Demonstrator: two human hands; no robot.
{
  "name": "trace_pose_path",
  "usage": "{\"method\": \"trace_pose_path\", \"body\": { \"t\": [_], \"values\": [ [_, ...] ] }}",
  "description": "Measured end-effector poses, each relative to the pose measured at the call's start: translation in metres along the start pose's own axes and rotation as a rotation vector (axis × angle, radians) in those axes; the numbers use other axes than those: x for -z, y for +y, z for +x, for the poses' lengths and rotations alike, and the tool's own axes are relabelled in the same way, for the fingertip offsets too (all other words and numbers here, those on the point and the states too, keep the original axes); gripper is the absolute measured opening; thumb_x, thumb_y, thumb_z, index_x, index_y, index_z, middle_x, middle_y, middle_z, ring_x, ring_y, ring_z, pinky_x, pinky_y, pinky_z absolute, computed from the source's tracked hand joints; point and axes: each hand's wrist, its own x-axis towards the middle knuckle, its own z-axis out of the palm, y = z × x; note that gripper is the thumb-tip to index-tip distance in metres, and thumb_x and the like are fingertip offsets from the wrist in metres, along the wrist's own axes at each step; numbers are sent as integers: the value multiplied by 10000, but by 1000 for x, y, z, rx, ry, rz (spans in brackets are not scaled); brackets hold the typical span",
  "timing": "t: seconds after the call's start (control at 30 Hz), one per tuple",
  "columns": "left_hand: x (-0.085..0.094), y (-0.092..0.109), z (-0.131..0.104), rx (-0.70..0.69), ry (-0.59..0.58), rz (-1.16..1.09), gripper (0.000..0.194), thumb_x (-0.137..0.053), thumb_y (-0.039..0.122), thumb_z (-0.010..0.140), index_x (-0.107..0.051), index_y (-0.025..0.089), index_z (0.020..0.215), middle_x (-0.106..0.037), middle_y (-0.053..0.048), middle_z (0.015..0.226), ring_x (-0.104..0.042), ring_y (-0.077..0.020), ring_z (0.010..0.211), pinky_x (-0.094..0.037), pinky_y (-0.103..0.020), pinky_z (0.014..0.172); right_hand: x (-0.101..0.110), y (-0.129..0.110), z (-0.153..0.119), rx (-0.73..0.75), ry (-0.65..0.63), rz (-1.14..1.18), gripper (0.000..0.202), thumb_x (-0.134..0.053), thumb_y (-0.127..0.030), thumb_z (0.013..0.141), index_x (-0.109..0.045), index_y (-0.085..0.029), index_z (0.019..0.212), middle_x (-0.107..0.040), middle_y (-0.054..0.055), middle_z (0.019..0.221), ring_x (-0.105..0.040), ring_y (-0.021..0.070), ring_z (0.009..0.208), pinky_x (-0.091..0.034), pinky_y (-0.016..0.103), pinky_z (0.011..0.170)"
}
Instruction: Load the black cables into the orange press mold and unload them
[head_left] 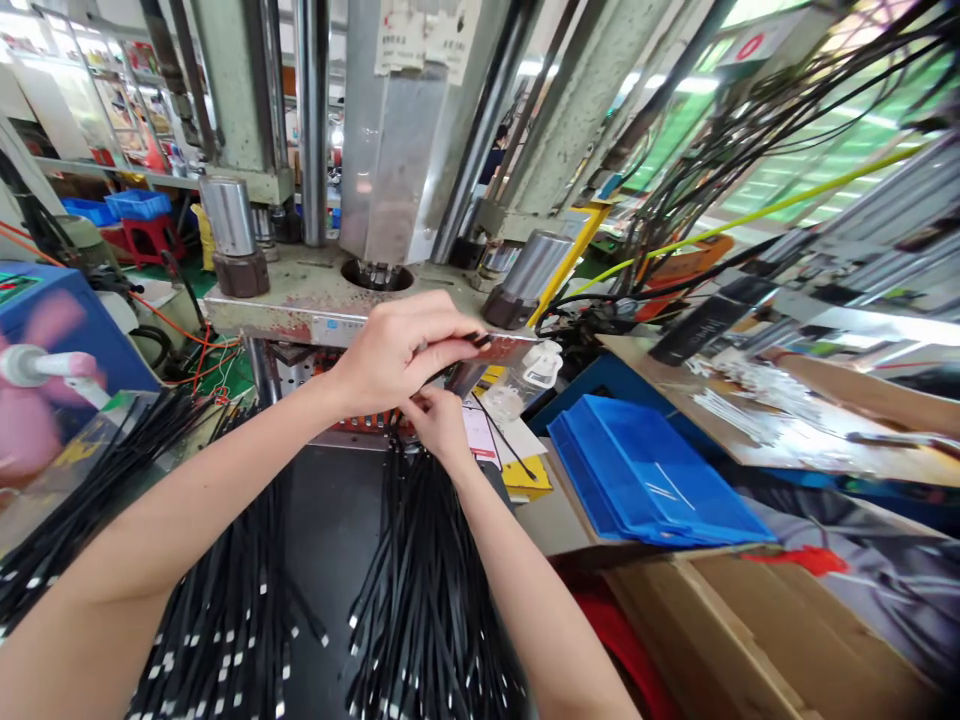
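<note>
My left hand [409,350] is raised in front of the machine, its thumb and fingers pinched on the end of a black cable [481,341]. Just below and to its right, my right hand [437,425] has its fingers closed beneath the left one; the same dark cable seems to pass between them, but its grip is partly hidden. Under my right hand a thick bundle of black cables [427,560] with pale metal tips hangs over a dark surface [330,540]. Another bundle [232,610] lies to the left, partly behind my left forearm.
The press machine [300,285] with steel columns stands ahead. More cables [97,480] and a pink fan [34,370] are at the left. At the right are blue trays [645,470], a cardboard box [750,620], a clear bottle [541,365] and a table with white strips [750,410].
</note>
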Motion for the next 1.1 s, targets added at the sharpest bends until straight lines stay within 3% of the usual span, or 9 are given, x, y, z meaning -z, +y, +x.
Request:
{"method": "trace_pose_path", "body": {
  "t": [0.13, 0.2, 0.3, 0.4, 0.57, 0.7, 0.8, 0.93, 1.1],
  "values": [
    [-17, -18, -47, 204, -19, 66, 220, -589, 226, 870, -568, 171, 1082, -616, -58, 982, -596, -139, 782, -493, -285, 731, -3, 12, 27, -19, 54, -94, 197, -595, -279, 795, -631, -163, 640, -587, -10, 573, -514, 141, 561, -374, 230, 560],
    [-27, -31, -78, 309, -227, 203, 180, -569, 212, 880, -567, 168, 1054, -632, -67, 992, -617, -167, 857, -499, -305, 789, -6, 14, 32, -37, 5, -85, 163, -598, -247, 797, -654, -169, 666, -603, -16, 587, -536, 137, 572, -388, 222, 575],
    [-37, -43, -116, 243, -631, 385, 301, -561, 166, 880, -550, 180, 1181, -596, -106, 1254, -542, -241, 1184, -378, -432, 1049, -8, 16, 35, -72, -65, -48, 137, -618, -222, 803, -664, -183, 679, -607, -33, 560, -578, 131, 562, -419, 216, 604],
    [-40, -44, -132, 220, -757, 477, 498, -576, 190, 878, -433, 177, 1355, -466, -128, 1428, -435, -261, 1311, -266, -489, 1124, -7, 18, 35, -98, -114, -22, 142, -610, -177, 814, -673, -189, 686, -639, -26, 580, -623, 138, 583, -462, 224, 661],
    [-39, -49, -123, 327, -820, 483, 551, -417, 465, 948, -365, 198, 1428, -407, -116, 1480, -373, -244, 1361, -111, -538, 1161, -2, 15, 31, -125, -145, -177, 243, -578, -77, 805, -713, -209, 959, -721, 33, 906, -668, 173, 836, -479, 264, 828],
    [-45, -79, -98, 474, -899, 472, 552, -178, 467, 986, -306, 239, 1472, -313, -58, 1536, -286, -200, 1413, 7, -533, 1166, -2, 8, 25, -192, -127, -421, 253, -526, -111, 855, -648, -155, 1072, -691, 98, 1011, -638, 211, 954, -443, 294, 867],
    [-55, -112, -78, 645, -901, 463, 553, -163, 452, 979, -315, 256, 1474, -299, -16, 1542, -271, -196, 1420, -102, -460, 1179, 0, 7, 19, -230, -224, -413, 84, -584, -226, 858, -646, -190, 902, -692, 58, 906, -641, 201, 866, -438, 279, 787],
    [-71, -147, -60, 797, -789, 471, 544, -245, 398, 969, -373, 189, 1454, -467, -93, 1441, -376, -251, 1365, -252, -416, 1134, 4, 11, 16, -313, -298, -338, 93, -632, -252, 825, -599, -216, 745, -660, 3, 741, -620, 172, 745, -408, 254, 695],
    [-77, -144, -50, 798, -700, 429, 543, -299, 412, 965, -434, 131, 1410, -526, -150, 1376, -473, -272, 1288, -331, -390, 1084, 0, 11, 17, -280, -303, -312, 120, -610, -237, 814, -553, -213, 711, -623, -9, 670, -600, 168, 681, -399, 252, 654]
  ]
}}
